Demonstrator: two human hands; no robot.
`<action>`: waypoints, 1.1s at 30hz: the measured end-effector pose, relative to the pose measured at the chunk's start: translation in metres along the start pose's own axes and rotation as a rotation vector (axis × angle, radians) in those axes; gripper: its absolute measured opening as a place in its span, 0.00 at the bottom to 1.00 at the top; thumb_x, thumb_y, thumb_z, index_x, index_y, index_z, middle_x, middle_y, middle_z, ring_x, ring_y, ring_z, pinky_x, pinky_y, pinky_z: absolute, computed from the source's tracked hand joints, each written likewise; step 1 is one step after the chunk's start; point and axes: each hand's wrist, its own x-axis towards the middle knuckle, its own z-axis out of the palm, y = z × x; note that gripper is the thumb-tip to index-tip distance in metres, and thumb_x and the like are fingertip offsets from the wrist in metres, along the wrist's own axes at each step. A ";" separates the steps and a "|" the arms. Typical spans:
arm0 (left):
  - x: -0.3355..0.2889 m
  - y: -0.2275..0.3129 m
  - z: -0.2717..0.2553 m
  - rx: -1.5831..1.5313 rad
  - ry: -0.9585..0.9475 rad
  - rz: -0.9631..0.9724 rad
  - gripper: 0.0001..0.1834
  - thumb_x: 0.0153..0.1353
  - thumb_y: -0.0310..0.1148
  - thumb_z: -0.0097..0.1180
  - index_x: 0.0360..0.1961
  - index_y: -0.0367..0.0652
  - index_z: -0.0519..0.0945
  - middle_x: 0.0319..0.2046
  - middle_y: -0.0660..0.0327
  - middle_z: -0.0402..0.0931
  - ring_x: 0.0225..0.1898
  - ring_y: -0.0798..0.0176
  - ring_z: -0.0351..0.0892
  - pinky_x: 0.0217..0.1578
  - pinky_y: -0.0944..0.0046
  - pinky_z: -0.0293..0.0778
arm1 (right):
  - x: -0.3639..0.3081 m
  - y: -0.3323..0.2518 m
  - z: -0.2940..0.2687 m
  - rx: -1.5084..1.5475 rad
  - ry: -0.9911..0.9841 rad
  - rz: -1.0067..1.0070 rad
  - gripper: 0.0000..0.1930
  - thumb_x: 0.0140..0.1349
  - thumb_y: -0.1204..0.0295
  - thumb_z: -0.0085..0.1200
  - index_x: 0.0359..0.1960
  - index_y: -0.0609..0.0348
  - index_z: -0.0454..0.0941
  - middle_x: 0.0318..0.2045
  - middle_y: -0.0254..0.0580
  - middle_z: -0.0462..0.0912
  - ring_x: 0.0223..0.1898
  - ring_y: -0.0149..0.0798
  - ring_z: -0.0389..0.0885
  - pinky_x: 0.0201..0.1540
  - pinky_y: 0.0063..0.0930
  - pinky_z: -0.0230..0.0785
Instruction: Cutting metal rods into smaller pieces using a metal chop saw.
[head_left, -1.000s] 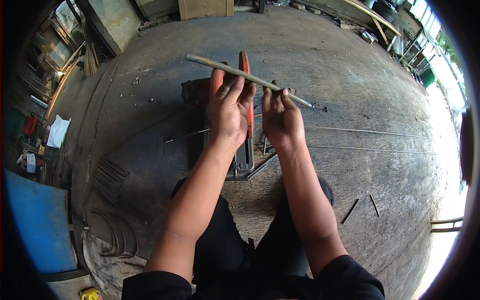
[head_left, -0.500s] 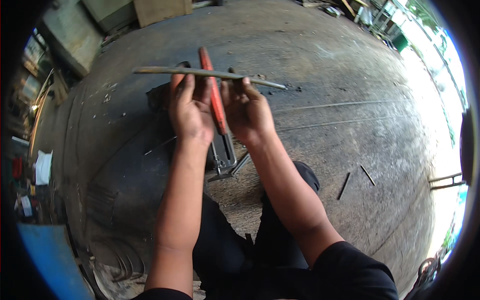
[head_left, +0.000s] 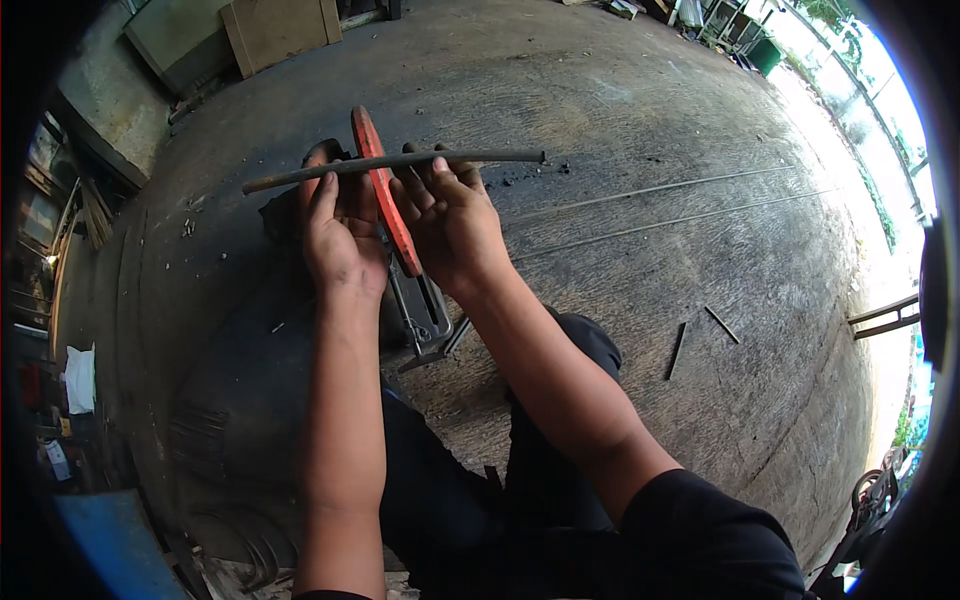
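The long, dull grey-brown metal rod (head_left: 396, 161) lies crosswise in the upper middle of the frame, its right end slightly higher. The left hand (head_left: 345, 245) is partly curled, its thumb against the rod and its fingers behind; the right hand (head_left: 455, 225) has a similar loose thumb-and-finger hold just right of the red, narrow curved guard (head_left: 393, 215) of a machine with a slotted grey metal base (head_left: 430, 305). The rod crosses over that guard in view — whether they touch cannot be told.

To handle the rod well, the person would do best to balance it between both thumbs, turn it gently, and favour a firmer hold on the right, where a long stretch overhangs. Its ends should swing clear of the guard.

No lettering can be read — neither on the machine nor on the white, crumpled packet (head_left: 79, 380) at lower left.
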 end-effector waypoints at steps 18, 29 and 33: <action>-0.003 -0.015 0.003 0.066 -0.032 0.077 0.19 0.67 0.35 0.48 0.57 0.45 0.68 0.45 0.61 0.72 0.42 0.70 0.77 0.39 0.74 0.79 | 0.003 0.003 -0.011 -0.079 0.205 0.049 0.11 0.69 0.70 0.42 0.50 0.56 0.63 0.45 0.40 0.72 0.49 0.38 0.74 0.54 0.35 0.68; -0.009 -0.021 0.007 -0.029 0.037 -0.061 0.23 0.62 0.33 0.57 0.57 0.44 0.68 0.40 0.63 0.72 0.36 0.69 0.76 0.35 0.71 0.78 | 0.002 0.002 -0.011 -0.076 0.304 0.124 0.07 0.68 0.69 0.43 0.43 0.57 0.69 0.41 0.39 0.75 0.46 0.36 0.77 0.51 0.30 0.70; -0.012 -0.024 0.008 -0.010 0.068 -0.031 0.11 0.59 0.35 0.60 0.38 0.41 0.76 0.29 0.68 0.73 0.27 0.73 0.72 0.31 0.75 0.72 | 0.005 0.004 -0.016 -0.099 0.310 0.130 0.07 0.69 0.68 0.42 0.42 0.56 0.69 0.41 0.38 0.76 0.44 0.35 0.78 0.49 0.29 0.72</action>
